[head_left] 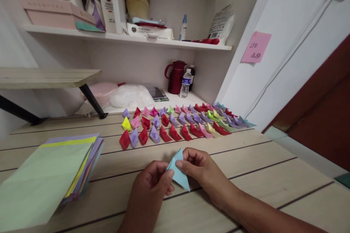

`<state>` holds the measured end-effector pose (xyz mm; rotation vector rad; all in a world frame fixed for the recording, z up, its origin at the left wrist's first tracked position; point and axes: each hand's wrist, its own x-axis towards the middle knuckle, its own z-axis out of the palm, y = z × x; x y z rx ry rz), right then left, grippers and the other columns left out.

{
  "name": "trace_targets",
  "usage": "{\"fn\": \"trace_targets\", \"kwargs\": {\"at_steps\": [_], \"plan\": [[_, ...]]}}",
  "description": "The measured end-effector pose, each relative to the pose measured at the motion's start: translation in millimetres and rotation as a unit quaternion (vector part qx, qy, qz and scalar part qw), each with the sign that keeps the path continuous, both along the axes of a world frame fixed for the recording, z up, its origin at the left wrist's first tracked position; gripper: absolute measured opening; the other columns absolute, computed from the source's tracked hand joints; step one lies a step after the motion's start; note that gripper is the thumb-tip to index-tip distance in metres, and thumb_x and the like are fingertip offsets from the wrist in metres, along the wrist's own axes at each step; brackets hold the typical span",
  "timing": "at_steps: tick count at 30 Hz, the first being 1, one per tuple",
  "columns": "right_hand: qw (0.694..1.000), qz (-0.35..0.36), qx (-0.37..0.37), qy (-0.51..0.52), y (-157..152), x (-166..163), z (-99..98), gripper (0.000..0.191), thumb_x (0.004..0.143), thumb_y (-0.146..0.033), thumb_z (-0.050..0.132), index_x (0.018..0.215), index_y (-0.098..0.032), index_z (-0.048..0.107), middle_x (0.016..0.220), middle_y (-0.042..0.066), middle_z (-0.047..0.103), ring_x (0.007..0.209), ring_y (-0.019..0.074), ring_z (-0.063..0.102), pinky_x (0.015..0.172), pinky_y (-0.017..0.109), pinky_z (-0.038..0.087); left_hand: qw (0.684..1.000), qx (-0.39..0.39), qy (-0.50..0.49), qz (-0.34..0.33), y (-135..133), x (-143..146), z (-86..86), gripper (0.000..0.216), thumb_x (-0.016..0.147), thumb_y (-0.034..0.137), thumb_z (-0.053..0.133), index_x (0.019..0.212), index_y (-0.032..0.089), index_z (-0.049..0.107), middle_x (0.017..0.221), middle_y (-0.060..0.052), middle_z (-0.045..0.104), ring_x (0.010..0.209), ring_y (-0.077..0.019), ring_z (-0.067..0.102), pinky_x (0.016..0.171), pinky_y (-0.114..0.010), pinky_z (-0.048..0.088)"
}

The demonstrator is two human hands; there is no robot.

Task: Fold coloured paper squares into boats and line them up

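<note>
- On my head view, I see the left hand (153,179) pinching the blue paper (181,178) on its left side.
- The right hand (201,164) pinches its right side, above the table (251,160).
- Little paper boats (175,133) sit farther back.

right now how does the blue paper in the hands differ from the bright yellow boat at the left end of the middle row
The blue paper is pinched by the left hand and right hand; the yellow boat rests on the table.
The blue paper shows a broad, flat face, while the yellow boat has a boat shape.
Both are folded paper with pointed corners.
</note>
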<state>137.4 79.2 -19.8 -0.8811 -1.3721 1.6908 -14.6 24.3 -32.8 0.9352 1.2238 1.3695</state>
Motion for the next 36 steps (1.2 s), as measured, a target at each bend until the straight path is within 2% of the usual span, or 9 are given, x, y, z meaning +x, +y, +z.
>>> {"fn": "trace_targets", "kwargs": {"at_steps": [4, 8, 10, 15, 18, 22, 26, 29, 36], "plan": [[0.999, 0.023, 0.024, 0.008, -3, 2, 1.8, 0.04, 0.075, -0.048, 0.078, 0.072, -0.016, 0.055, 0.062, -0.004, 0.053, 0.057, 0.0092, 0.044, 0.055, 0.022, 0.034, 0.999, -0.012, -0.024, 0.019, 0, -1, -0.1, 0.029, 0.065, 0.044, 0.08, 0.066, 0.018, 0.067, 0.047, 0.002, 0.06, 0.046, -0.0085, 0.049, 0.05, -0.02, 0.04], [0.996, 0.037, 0.08, 0.023, -5, 3, 8.4, 0.041, 0.091, -0.052, 0.06, 0.073, -0.015, 0.059, 0.068, -0.001, 0.056, 0.065, 0.0124, 0.051, 0.066, 0.025, 0.042, 0.997, -0.037, -0.07, 0.016, 0, -6, 3.6, 0.036, 0.059, 0.047, 0.084, 0.067, 0.016, 0.068, 0.045, 0.002, 0.058, 0.044, -0.0071, 0.047, 0.048, -0.018, 0.037], [0.993, 0.048, 0.096, 0.045, -5, 3, 10.9, 0.041, 0.093, -0.053, 0.055, 0.081, -0.015, 0.063, 0.073, 0.002, 0.06, 0.07, 0.0147, 0.056, 0.07, 0.027, 0.045, 0.993, -0.056, -0.104, 0.009, -1, -8, 6.7, 0.039, 0.057, 0.048, 0.086, 0.07, 0.015, 0.069, 0.047, 0.003, 0.058, 0.045, -0.0054, 0.046, 0.047, -0.016, 0.035], [0.981, 0.105, 0.08, 0.142, -3, 3, 8.9, 0.042, 0.089, -0.051, 0.063, 0.115, -0.018, 0.06, 0.093, 0.006, 0.064, 0.074, 0.0157, 0.063, 0.071, 0.03, 0.048, 0.98, -0.091, -0.173, -0.027, -3, -8, 12.3, 0.046, 0.049, 0.05, 0.09, 0.066, 0.014, 0.067, 0.048, 0.004, 0.054, 0.043, -0.0015, 0.041, 0.045, -0.013, 0.031], [0.973, 0.148, 0.072, 0.162, -5, 3, 6.9, 0.05, 0.084, -0.047, 0.071, 0.124, -0.021, 0.056, 0.099, 0.004, 0.06, 0.078, 0.0143, 0.064, 0.071, 0.028, 0.047, 0.973, -0.107, -0.193, -0.065, -4, -9, 10.4, 0.044, 0.053, 0.047, 0.09, 0.066, 0.013, 0.067, 0.053, 0.003, 0.057, 0.044, -0.0014, 0.043, 0.045, -0.013, 0.033], [0.962, 0.196, 0.035, 0.186, -7, 2, 7.3, 0.058, 0.079, -0.037, 0.079, 0.127, -0.023, 0.052, 0.105, 0.004, 0.059, 0.087, 0.0172, 0.067, 0.076, 0.03, 0.049, 0.959, -0.102, -0.243, -0.106, -2, -13, 4.2, 0.037, 0.057, 0.04, 0.09, 0.059, 0.013, 0.064, 0.051, 0.003, 0.055, 0.045, -0.0014, 0.043, 0.046, -0.012, 0.034], [0.964, 0.193, 0.024, 0.183, -6, 2, 5.9, 0.061, 0.075, -0.03, 0.082, 0.128, -0.024, 0.051, 0.106, 0.004, 0.059, 0.087, 0.0182, 0.068, 0.073, 0.029, 0.051, 0.959, -0.114, -0.245, -0.091, -3, -14, 2.7, 0.036, 0.055, 0.038, 0.091, 0.06, 0.013, 0.065, 0.054, 0.003, 0.056, 0.047, -0.002, 0.045, 0.047, -0.012, 0.036], [0.965, 0.189, 0.019, 0.18, -4, 2, 3.7, 0.062, 0.073, -0.031, 0.084, 0.126, -0.024, 0.052, 0.105, 0.004, 0.06, 0.086, 0.0183, 0.069, 0.071, 0.029, 0.051, 0.959, -0.116, -0.247, -0.078, -5, -13, 4.9, 0.037, 0.056, 0.037, 0.091, 0.059, 0.012, 0.063, 0.055, 0.002, 0.055, 0.049, -0.0022, 0.045, 0.048, -0.012, 0.037], [0.963, 0.193, 0.0, 0.189, -4, 0, 3.5, 0.062, 0.071, -0.033, 0.086, 0.123, -0.024, 0.054, 0.098, 0.004, 0.065, 0.085, 0.0206, 0.071, 0.071, 0.031, 0.052, 0.957, -0.109, -0.247, -0.101, -4, -14, 5.3, 0.039, 0.056, 0.038, 0.091, 0.057, 0.013, 0.062, 0.054, 0.003, 0.053, 0.048, -0.0019, 0.042, 0.046, -0.013, 0.033]]}}
